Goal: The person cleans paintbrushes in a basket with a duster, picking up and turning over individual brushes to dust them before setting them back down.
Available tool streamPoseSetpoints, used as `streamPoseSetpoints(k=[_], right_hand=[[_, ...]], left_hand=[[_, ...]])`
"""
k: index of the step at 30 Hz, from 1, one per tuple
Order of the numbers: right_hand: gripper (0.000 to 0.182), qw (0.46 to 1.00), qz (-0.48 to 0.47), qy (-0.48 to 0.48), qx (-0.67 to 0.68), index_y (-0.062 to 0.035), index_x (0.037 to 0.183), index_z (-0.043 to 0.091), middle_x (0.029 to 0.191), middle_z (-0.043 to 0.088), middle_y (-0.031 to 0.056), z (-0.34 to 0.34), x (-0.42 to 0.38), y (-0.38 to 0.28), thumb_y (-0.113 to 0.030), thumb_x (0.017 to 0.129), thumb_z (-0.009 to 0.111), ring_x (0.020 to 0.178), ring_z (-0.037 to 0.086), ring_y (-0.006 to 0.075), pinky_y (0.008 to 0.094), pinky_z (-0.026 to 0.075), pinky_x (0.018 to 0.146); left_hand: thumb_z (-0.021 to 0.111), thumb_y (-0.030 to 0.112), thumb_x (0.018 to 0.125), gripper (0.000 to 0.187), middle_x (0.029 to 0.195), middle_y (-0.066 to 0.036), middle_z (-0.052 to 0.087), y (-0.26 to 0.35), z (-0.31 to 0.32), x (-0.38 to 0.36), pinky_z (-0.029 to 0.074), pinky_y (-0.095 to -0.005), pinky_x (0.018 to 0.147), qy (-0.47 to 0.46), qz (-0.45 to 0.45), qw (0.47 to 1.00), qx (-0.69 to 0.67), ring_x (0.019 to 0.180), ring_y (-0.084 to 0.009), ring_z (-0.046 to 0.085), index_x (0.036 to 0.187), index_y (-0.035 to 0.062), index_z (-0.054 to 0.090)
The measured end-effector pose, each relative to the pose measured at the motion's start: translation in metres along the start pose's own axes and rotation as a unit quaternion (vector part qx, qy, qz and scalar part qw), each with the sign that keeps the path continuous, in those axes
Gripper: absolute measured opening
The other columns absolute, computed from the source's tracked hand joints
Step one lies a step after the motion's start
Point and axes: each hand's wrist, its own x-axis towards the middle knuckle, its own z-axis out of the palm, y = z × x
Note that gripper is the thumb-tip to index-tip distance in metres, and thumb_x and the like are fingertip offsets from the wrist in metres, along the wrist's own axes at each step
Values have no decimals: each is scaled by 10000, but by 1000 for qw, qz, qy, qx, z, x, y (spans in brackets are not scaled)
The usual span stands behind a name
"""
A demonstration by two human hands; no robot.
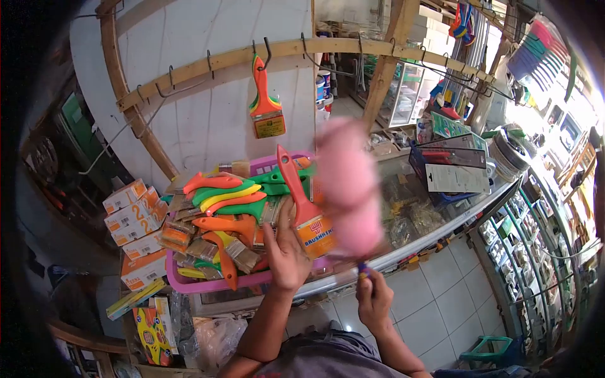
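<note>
My left hand [288,255] is at the edge of the basket, its thumb and index finger pointing up. It holds a red-handled paintbrush [307,211] upright and slightly tilted, with the other fingers partly hidden behind the brush's labelled lower part. My right hand [374,298] is closed around the dark purple handle of a fluffy pink duster [346,173], smeared by motion. The duster is raised just right of the paintbrush. Beside my left hand, a pink plastic basket [214,285] is piled with paintbrushes [230,198] with orange, green and yellow handles.
An orange-handled paintbrush [266,101] hangs from a hook on the wooden rail [340,45]. Stacked boxes [133,217] stand left of the basket. Along the glass counter [403,236] on the right sit plastic-wrapped goods and a blue bin [441,192]. A green stool [488,349] stands on the tiled floor.
</note>
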Motion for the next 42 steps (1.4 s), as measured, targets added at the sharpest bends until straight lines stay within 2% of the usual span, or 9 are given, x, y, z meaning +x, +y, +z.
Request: streamPoseSetpoints(k=[6,9,15,23,25,29,32,37,42], right_hand=[[293,976,-203,-25,-68,10,1200,561,745,599,127,6,0,-5,-176,975,592,619,599,205,336,495,602],[301,999,9,5,30,4,1206,562,761,608,151,8,-2,9,-157,957,616,622,619,260,347,503,610],[356,981,-174,-23,-83,9,1222,549,787,600,137,-2,3,-1,-144,922,663,634,589,207,323,497,618],[311,977,-195,6,-90,44,1195,562,858,649,126,-5,11,0,-135,952,637,666,608,144,294,491,599],[304,949,-278,-22,-143,42,1194,560,817,634,99,-10,14,-1,-154,970,618,614,580,140,289,482,576],[301,997,4,80,-3,25,1162,585,784,649,152,-2,7,6,-117,905,651,631,660,298,366,523,595],[246,963,-250,7,-103,17,1167,584,712,574,75,-7,10,3,-145,981,581,551,529,125,288,438,520],[345,997,-1,80,-19,5,1184,583,823,664,162,-6,3,8,-108,876,687,638,663,301,353,525,575],[272,970,-217,0,-109,18,1181,579,789,638,129,-13,4,7,-151,969,602,622,610,186,315,485,581]], left_hand=[[254,711,973,894,1529,-98,386,-3,-16,-7,308,-491,1154,-24,77,967,243,1369,-300,439,1559,37,222],[247,730,961,909,1507,-118,402,-3,5,4,395,-487,1095,45,36,995,76,1337,-302,468,1544,33,240],[277,702,972,877,1512,-114,387,-7,-16,2,379,-499,1105,-142,103,972,158,1340,-289,459,1552,47,217],[184,663,1006,846,1547,-140,330,0,3,1,346,-456,1140,-14,9,999,37,1412,-260,369,1555,20,203],[183,641,1016,810,1548,-122,338,-11,-48,-4,352,-457,1131,-71,173,891,414,1409,-259,377,1558,40,211],[190,646,1013,766,1508,-109,404,-4,-2,-1,361,-481,1122,2,13,1000,22,1346,-299,468,1573,124,225],[165,629,1021,759,1541,-98,363,-3,-10,-6,325,-481,1149,-7,-42,999,-12,1371,-290,438,1573,112,222],[235,546,1052,687,1516,-65,405,-6,-10,1,335,-417,1145,-35,17,999,-31,1375,-252,414,1575,102,210],[241,580,1039,708,1489,-98,410,-7,-8,1,378,-456,1108,-43,51,995,74,1323,-261,464,1565,106,227]])
